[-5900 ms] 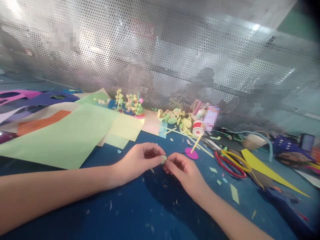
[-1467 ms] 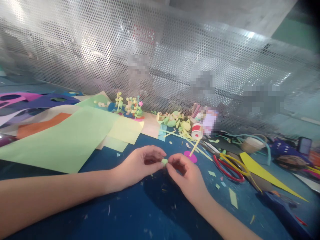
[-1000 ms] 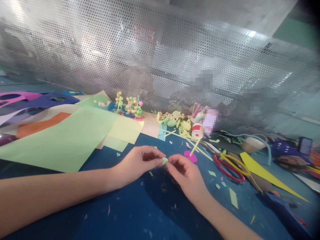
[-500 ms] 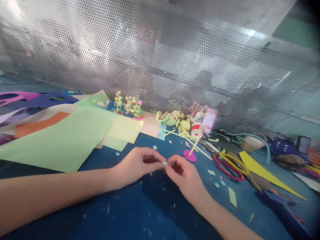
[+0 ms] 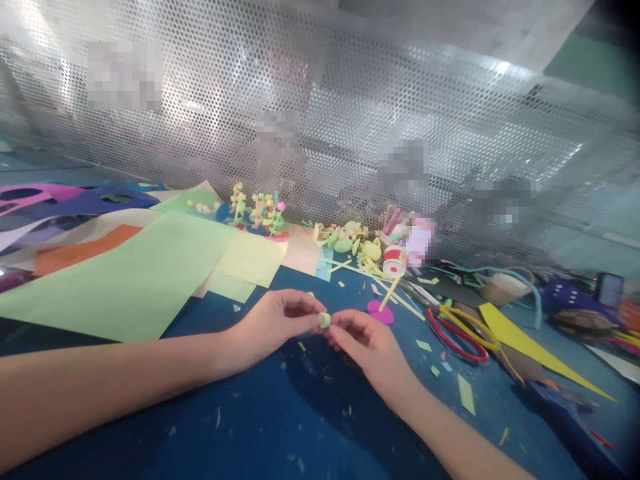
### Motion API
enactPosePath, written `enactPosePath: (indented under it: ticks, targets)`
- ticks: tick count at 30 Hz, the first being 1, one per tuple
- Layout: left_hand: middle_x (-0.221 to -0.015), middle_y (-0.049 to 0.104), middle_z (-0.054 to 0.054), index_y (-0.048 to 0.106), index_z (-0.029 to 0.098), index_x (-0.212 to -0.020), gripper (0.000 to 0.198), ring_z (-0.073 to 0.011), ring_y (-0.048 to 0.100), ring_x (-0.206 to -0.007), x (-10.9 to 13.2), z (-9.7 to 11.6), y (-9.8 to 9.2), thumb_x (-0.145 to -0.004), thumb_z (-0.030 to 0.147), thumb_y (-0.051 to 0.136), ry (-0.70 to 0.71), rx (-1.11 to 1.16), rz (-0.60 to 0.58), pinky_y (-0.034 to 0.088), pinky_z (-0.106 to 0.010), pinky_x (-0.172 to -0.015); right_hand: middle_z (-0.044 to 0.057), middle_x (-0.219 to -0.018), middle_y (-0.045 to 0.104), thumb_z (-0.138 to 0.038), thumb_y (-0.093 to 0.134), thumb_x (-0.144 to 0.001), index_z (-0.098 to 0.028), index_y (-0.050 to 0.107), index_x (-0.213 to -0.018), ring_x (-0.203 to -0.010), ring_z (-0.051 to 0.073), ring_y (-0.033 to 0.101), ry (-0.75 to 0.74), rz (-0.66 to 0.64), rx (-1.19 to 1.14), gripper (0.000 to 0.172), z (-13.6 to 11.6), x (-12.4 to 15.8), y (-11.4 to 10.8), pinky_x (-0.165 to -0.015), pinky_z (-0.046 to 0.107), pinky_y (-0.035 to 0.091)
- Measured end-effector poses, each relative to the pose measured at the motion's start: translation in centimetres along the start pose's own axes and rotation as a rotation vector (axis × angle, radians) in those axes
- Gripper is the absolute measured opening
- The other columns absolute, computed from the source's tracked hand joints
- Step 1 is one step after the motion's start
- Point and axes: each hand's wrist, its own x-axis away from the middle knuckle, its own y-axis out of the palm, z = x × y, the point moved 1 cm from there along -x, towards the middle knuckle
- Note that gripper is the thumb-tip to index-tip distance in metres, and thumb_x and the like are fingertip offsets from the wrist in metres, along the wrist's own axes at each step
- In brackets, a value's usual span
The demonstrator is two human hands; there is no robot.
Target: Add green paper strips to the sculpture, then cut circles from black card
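My left hand (image 5: 277,323) and my right hand (image 5: 365,343) meet fingertip to fingertip just above the blue table (image 5: 280,427). Between them is a tiny pale green paper piece (image 5: 325,320), rolled or folded small. Both hands pinch it, fingers curled in. Just beyond my right hand stands a thin yellow stick on a pink paper disc (image 5: 380,311). Both forearms rest low over the table.
Large green paper sheets (image 5: 125,277) and other coloured sheets lie at the left. Small paper figures (image 5: 257,213) and green scraps (image 5: 350,240) line the perforated metal screen (image 5: 320,133). Red-handled scissors (image 5: 455,330), a yellow paper triangle (image 5: 530,347) and a tape roll (image 5: 395,259) lie at the right. Paper bits litter the table.
The hands have stayed in place, only working the green piece between the fingertips; it looks more rounded now. The view shifted slightly.
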Motion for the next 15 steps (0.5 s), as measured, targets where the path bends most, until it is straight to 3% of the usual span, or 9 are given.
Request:
enactPosePath:
  ticks: [15]
  targets:
    - [-0.074, 0.07, 0.001, 0.068, 0.016, -0.081, 0.012, -0.0107, 0.065, -0.071, 0.21, 0.07, 0.23, -0.071, 0.022, 0.069, -0.011, 0.024, -0.053, 0.051, -0.023, -0.071, -0.005, -0.059, 0.049, -0.031, 0.06, -0.075, -0.017, 0.05, -0.067, -0.054, 0.008, 0.041, 0.039, 0.01, 0.044, 0.018, 0.13, 0.04, 0.09, -0.051, 0.02, 0.033]
